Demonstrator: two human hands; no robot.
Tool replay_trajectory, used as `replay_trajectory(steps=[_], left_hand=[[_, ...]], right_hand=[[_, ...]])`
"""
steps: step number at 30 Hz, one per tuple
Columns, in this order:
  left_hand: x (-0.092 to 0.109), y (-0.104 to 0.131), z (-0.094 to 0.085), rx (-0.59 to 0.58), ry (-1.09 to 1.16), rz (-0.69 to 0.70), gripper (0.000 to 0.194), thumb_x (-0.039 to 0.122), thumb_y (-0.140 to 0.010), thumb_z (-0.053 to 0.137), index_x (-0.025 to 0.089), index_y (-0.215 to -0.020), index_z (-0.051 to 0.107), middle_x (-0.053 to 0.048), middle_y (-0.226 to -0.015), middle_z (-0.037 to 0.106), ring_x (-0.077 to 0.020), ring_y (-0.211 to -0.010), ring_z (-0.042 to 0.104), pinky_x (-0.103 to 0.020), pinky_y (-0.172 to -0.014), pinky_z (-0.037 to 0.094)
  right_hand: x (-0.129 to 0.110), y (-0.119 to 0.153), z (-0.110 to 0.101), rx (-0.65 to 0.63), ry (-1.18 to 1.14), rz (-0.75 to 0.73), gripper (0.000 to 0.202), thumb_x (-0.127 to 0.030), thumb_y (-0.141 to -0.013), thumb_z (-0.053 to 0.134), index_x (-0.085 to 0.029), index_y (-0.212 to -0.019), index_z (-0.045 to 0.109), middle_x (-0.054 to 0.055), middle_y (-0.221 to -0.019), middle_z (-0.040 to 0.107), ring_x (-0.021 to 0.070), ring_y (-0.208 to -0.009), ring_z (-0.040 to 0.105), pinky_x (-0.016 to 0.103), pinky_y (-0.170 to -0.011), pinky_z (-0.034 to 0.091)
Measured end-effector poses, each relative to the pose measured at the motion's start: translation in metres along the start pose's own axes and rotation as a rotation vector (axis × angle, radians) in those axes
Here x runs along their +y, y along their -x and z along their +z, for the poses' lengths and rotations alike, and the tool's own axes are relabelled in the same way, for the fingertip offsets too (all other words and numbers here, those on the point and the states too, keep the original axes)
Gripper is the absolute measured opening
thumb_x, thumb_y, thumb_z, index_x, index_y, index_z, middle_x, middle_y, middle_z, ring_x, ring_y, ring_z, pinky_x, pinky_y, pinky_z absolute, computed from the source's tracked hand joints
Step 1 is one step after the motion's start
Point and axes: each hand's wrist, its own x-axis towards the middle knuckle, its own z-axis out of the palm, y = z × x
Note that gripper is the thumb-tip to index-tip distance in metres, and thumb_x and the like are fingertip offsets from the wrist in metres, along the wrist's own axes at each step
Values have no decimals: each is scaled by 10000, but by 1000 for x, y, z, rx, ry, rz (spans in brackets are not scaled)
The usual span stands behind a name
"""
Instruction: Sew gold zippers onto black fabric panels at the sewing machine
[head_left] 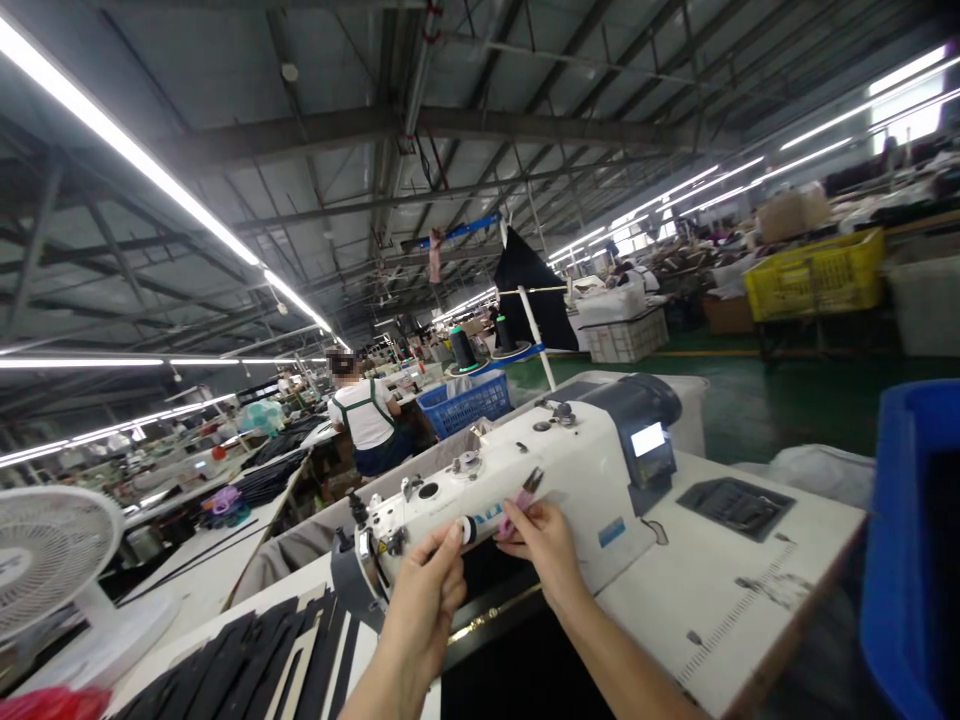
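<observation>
In front of the white sewing machine (555, 460), my left hand (426, 590) pinches a small round piece, black with a white edge, that looks like a bobbin (469, 530). Closed around pink-handled thread snips (514, 518) is my right hand (547, 555); the blades point up and away. The two hands are close together but apart. Below them lies black fabric (517, 660) with a shiny gold-coloured strip (495, 615) across it. To the left, dark strips (240, 665) are laid side by side on the table.
A white fan (52, 570) stands at the left. At the right are the white tabletop (660, 610) and a blue bin (900, 540). Thread cones (463, 348) and a blue basket (469, 402) are behind the machine. A co-worker (367, 415) sits farther back.
</observation>
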Motion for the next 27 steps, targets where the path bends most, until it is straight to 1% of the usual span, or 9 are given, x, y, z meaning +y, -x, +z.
replay_trajectory(steps=[3,6,9,12,14,17,19,22,27], left_hand=[[3,1,2,13,19,0,460,390,-486,861,121,-720,570,125,-452,244,13,-378,136,-115,-349,96],[6,2,6,6,40,-6,477,371,-460,873,107,-749,602,129,-448,230,14,-379,133,-111,-345,95],[9,3,10,-5,66,-19,487,352,-452,878,95,-770,615,127,-457,243,18,-378,137,-105,-340,97],[10,4,11,5,104,-32,475,329,-428,887,93,-725,601,116,-477,287,25,-375,146,-102,-332,97],[12,4,10,12,126,-36,465,315,-425,888,93,-709,594,115,-477,291,27,-374,154,-97,-330,100],[14,5,9,19,141,-34,439,294,-445,882,93,-702,588,111,-478,304,28,-370,172,-89,-327,111],[15,6,8,18,147,-28,422,286,-463,874,89,-699,585,94,-503,356,33,-369,184,-87,-323,118],[16,6,8,6,157,-21,406,279,-484,866,82,-707,589,63,-568,440,39,-373,201,-85,-316,127],[19,7,11,-2,170,-14,410,259,-483,873,76,-730,602,60,-593,457,45,-378,208,-75,-316,149]], right_hand=[[4,21,1,-92,40,-58,490,-666,-708,520,-209,-794,365,-78,-450,479,142,-353,512,239,-368,430],[7,54,-14,-299,206,-39,400,-596,-827,402,-198,-860,403,-104,-395,417,124,-282,445,199,-304,336],[0,69,-34,-465,342,-94,327,-496,-895,342,-185,-892,444,-44,-516,527,142,-432,559,220,-419,430],[-26,48,-44,-392,531,-435,306,-378,-937,281,-173,-933,508,42,-741,612,163,-671,603,269,-619,475],[-50,22,-42,-312,724,-715,338,-321,-942,261,-162,-1051,539,63,-794,600,182,-720,579,308,-674,458],[-81,-14,-32,-275,1024,-1004,377,-368,-926,380,-156,-1205,522,85,-861,572,229,-826,526,349,-726,420],[-94,-31,-25,-257,1152,-1128,373,-387,-895,480,-162,-1182,560,73,-819,566,231,-806,492,345,-714,392],[-103,-46,-17,-243,1228,-1246,247,-316,-875,549,-189,-1072,627,52,-790,580,213,-790,464,327,-701,341],[-108,-55,-10,-345,1304,-1406,136,-244,-854,593,-201,-975,638,37,-806,601,200,-807,450,328,-668,266]])
